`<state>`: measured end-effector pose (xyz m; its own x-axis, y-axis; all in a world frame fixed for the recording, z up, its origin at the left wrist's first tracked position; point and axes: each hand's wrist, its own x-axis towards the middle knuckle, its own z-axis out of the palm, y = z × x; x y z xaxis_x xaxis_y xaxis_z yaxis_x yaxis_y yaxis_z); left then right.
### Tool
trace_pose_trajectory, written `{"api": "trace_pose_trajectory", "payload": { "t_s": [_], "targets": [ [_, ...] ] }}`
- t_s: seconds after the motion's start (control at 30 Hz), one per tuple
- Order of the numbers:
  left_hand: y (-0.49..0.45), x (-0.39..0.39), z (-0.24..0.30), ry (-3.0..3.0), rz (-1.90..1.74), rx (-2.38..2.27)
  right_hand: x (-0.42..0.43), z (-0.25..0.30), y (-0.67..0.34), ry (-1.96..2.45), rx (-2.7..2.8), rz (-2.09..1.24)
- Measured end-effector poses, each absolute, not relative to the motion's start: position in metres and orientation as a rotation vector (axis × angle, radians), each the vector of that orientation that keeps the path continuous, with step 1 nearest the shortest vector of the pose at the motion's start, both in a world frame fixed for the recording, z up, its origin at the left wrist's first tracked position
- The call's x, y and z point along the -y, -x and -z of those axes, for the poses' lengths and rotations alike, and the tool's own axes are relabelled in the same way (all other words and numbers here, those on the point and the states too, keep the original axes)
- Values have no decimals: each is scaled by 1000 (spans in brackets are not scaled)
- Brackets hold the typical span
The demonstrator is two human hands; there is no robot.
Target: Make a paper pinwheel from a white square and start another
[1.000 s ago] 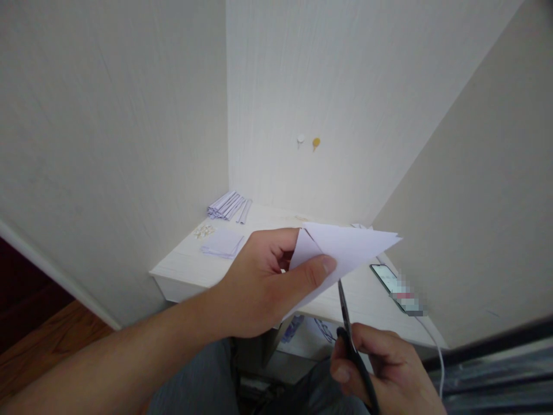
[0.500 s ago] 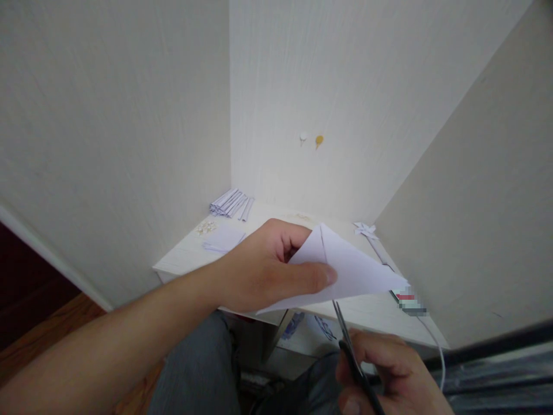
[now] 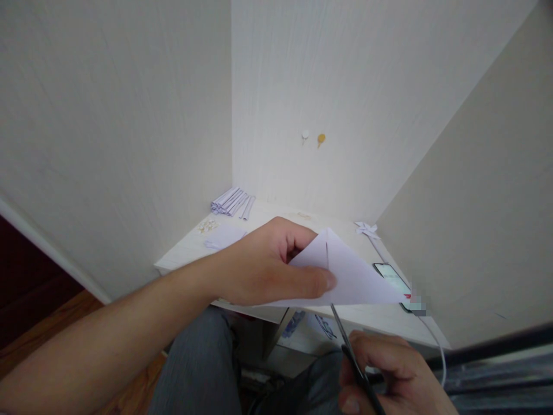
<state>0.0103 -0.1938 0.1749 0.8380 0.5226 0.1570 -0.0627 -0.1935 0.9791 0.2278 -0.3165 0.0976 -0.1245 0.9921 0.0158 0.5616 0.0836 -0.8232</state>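
My left hand [image 3: 268,265] pinches a folded white paper triangle [image 3: 354,276] between thumb and fingers, holding it above the front of a small white desk [image 3: 185,259]. Its long point reaches to the right, over a phone [image 3: 391,279]. My right hand [image 3: 391,374] sits low at the bottom right, wrapped round the handles of black scissors [image 3: 345,340]. The blades point up and touch the lower edge of the paper just right of my thumb.
On the desk lie a bundle of folded paper strips [image 3: 231,203] in the back left corner, small beige bits [image 3: 207,225], a flat paper sheet [image 3: 227,236], a paper pinwheel [image 3: 367,230] and a white cable [image 3: 436,346]. Walls enclose the desk on three sides.
The paper triangle has tilted flatter and lower, its point swinging down to the right. The scissors blades have come up against its lower edge. My right hand has dropped slightly.
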Motion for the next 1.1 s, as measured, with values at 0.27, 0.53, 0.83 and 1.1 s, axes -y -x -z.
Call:
{"api": "trace_pose_trajectory", "payload": {
  "t_s": [0.27, 0.53, 0.83, 1.1],
  "targets": [
    [-8, 192, -184, -1798, -463, -421, 318, -97, -231, 1639, 1804, -881],
    [-6, 188, -188, -1879, -370, -421, 317, -95, -230, 1675, 1874, -824],
    [-5, 185, -185, -1839, -421, -422, 318, -97, -230, 1814, 1850, -853],
    [-1, 181, -164, -1692, -649, -462, 300, -78, -235, 1704, 1768, -999]
  ]
}}
